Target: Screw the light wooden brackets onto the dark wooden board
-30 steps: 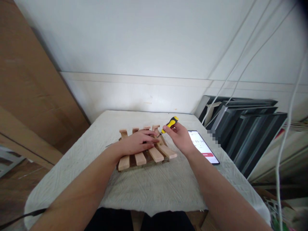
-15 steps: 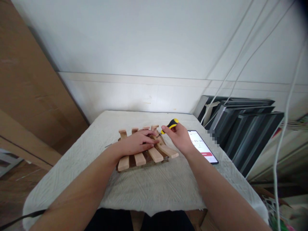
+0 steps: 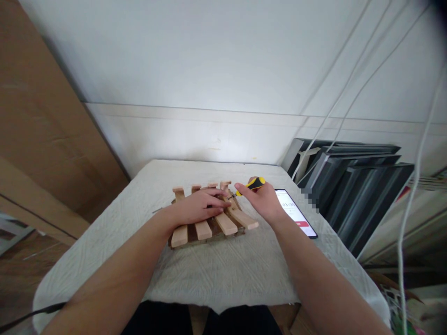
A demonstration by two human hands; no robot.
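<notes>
Curved light-wood slats lie side by side over a darker base piece on the cloth-covered table. My left hand rests flat across them, fingers stretched toward the rightmost slat. In my right hand is a yellow and black screwdriver, gripped by its handle. It leans low, its tip at the rightmost slat just past my left fingertips. Whether a screw sits under the tip is too small to tell. The middle of the slats is hidden beneath my left hand.
A phone showing a timer lies right of my right hand. The table wears a whitish cloth. Dark panels lean beyond the right edge, with white cables hanging in front. Cardboard stands on the left.
The screwdriver handle has tipped lower and to the right, and my right hand has turned with it. My left hand and the slats stay in place.
</notes>
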